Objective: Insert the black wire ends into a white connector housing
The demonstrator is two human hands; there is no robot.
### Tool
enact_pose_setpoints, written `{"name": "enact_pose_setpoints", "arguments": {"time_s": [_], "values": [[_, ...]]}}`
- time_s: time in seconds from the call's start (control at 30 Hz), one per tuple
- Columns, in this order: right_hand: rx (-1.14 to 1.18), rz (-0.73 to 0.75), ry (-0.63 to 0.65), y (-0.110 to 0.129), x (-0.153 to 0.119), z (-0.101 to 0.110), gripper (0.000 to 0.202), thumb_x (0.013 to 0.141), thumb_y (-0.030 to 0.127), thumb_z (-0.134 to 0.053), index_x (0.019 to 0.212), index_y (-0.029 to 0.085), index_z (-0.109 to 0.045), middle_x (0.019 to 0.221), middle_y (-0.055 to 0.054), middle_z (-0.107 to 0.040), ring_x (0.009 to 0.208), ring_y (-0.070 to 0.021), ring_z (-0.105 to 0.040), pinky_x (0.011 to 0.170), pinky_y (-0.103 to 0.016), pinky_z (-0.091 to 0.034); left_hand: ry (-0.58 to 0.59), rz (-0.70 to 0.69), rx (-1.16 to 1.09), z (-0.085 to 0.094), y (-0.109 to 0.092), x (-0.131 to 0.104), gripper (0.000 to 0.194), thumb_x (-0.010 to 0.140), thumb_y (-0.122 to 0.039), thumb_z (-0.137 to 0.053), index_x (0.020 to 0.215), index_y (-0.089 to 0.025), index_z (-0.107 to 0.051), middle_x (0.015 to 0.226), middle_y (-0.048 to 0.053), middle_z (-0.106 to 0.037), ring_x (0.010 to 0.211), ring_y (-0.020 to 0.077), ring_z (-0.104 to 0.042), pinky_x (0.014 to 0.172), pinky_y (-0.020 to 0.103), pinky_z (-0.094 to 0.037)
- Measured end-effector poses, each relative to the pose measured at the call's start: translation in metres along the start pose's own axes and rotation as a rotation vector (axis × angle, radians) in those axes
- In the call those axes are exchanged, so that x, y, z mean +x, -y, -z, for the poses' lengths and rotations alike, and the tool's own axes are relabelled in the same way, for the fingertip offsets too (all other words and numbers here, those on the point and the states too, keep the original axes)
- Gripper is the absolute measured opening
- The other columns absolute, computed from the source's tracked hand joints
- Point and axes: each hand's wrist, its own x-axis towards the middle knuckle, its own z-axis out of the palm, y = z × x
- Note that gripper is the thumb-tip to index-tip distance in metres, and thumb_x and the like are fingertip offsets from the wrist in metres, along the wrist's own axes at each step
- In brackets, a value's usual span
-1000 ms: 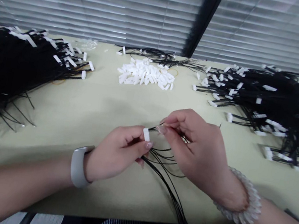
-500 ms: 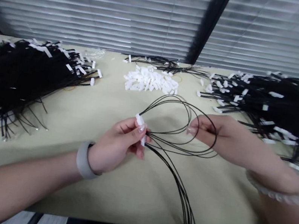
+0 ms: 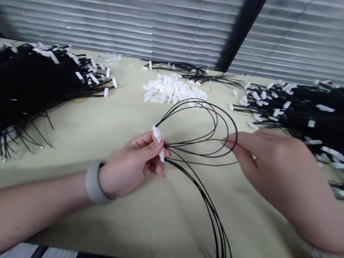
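Since half a second ago the right hand (image 3: 271, 167) has drawn a little farther right and the wire loop has widened. The thin black wires (image 3: 212, 127) bow out in a rounded loop above the pale green table (image 3: 92, 133), their long run trailing down toward the near table edge. Two small white connectors (image 3: 156, 132) sit pinched in the closed left hand (image 3: 135, 162), pointing up and left. The right fingertips (image 3: 230, 144) pinch the loop's far side. Black wire heaps (image 3: 11, 84) and loose white connectors (image 3: 172, 90) lie beyond
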Motion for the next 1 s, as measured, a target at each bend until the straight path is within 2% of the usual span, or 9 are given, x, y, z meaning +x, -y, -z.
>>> {"name": "enact_pose_setpoints", "arguments": {"time_s": [0.1, 0.17, 0.33, 0.43, 0.53, 0.63, 0.73, 0.83, 1.0], "values": [[-0.149, -0.068, -0.109, 0.000, -0.001, 0.002, 0.019, 0.084, 0.023, -0.050, 0.081, 0.015, -0.067, 0.070, -0.007, -0.064, 0.064, -0.0196, -0.060, 0.053, -0.031, -0.042, -0.003, 0.013, -0.038, 0.000, -0.001, 0.001, 0.013, 0.082, -0.024, -0.058, 0.074, -0.015, -0.054, 0.065, -0.004, -0.061, 0.043, 0.0046, -0.053, 0.048, 0.017, -0.045], [-0.074, -0.094, -0.242, 0.007, -0.002, 0.004, 0.015, 0.081, 0.020, -0.056, 0.087, 0.014, -0.068, 0.079, -0.007, -0.068, 0.066, -0.0176, -0.063, 0.057, -0.030, -0.048, -0.006, 0.022, -0.063, 0.001, -0.001, 0.001, 0.013, 0.084, -0.022, -0.055, 0.073, -0.015, -0.053, 0.065, -0.003, -0.060, 0.043, 0.0041, -0.052, 0.046, 0.016, -0.044], [0.742, -0.407, -0.494, 0.028, 0.001, 0.012, 0.027, 0.080, 0.017, -0.059, 0.106, 0.023, -0.065, 0.110, -0.002, -0.063, 0.101, -0.0181, -0.061, 0.082, -0.033, -0.054, -0.032, 0.039, -0.127, 0.002, -0.002, 0.002, 0.014, 0.087, -0.019, -0.049, 0.074, -0.015, -0.052, 0.066, -0.003, -0.058, 0.042, 0.0030, -0.048, 0.043, 0.014, -0.041], [1.141, -0.424, -0.640, 0.032, 0.003, 0.020, 0.024, 0.087, 0.012, -0.048, 0.089, 0.028, -0.065, 0.089, 0.004, -0.062, 0.092, -0.0114, -0.062, 0.084, -0.035, -0.053, -0.042, 0.040, -0.111, 0.001, -0.002, 0.003, 0.016, 0.087, -0.020, -0.049, 0.073, -0.014, -0.052, 0.065, -0.003, -0.057, 0.042, 0.0030, -0.048, 0.044, 0.015, -0.042], [1.247, -0.359, -0.505, 0.036, 0.001, 0.024, 0.029, 0.085, 0.007, -0.045, 0.093, 0.031, -0.059, 0.065, 0.006, -0.051, 0.061, -0.0082, -0.060, 0.061, -0.029, -0.056, -0.036, 0.036, -0.055, 0.000, -0.001, 0.003, 0.016, 0.085, -0.023, -0.053, 0.072, -0.014, -0.052, 0.063, -0.003, -0.057, 0.040, 0.0025, -0.046, 0.042, 0.014, -0.039], [0.988, -0.323, -0.250, 0.043, -0.004, 0.020, 0.019, 0.083, 0.012, -0.050, 0.093, 0.026, -0.058, 0.064, 0.004, -0.055, 0.053, -0.0087, -0.057, 0.046, -0.022, -0.050, 0.007, 0.025, 0.085, 0.000, 0.002, 0.001, 0.017, 0.083, -0.028, -0.056, 0.073, -0.015, -0.053, 0.063, -0.003, -0.057, 0.040, 0.0025, -0.044, 0.040, 0.014, -0.037], [0.669, -0.274, -0.145, 0.046, -0.006, 0.010, 0.019, 0.081, 0.017, -0.056, 0.098, 0.023, -0.060, 0.067, 0.004, -0.060, 0.052, -0.0064, -0.055, 0.048, -0.018, -0.047, 0.071, -0.015, 0.262, 0.001, 0.005, -0.002, 0.020, 0.082, -0.032, -0.057, 0.073, -0.016, -0.054, 0.064, -0.003, -0.057, 0.043, 0.0033, -0.045, 0.040, 0.015, -0.037], [0.584, -0.262, -0.081, 0.042, -0.003, 0.003, 0.030, 0.081, 0.012, -0.053, 0.109, 0.022, -0.059, 0.075, 0.004, -0.066, 0.061, -0.0068, -0.060, 0.059, -0.017, -0.050, 0.128, -0.047, 0.349, 0.001, 0.006, -0.004, 0.021, 0.081, -0.034, -0.058, 0.072, -0.016, -0.054, 0.064, -0.003, -0.056, 0.044, 0.0038, -0.045, 0.041, 0.015, -0.038], [0.505, -0.226, -0.052, 0.038, 0.003, 0.004, 0.013, 0.083, 0.020, -0.055, 0.089, 0.022, -0.066, 0.083, 0.003, -0.068, 0.072, -0.0089, -0.062, 0.061, -0.018, -0.048, 0.124, -0.007, 0.270, -0.002, 0.003, -0.006, 0.019, 0.079, -0.032, -0.061, 0.072, -0.016, -0.054, 0.062, -0.003, -0.056, 0.042, 0.0038, -0.043, 0.040, 0.015, -0.036]]}}
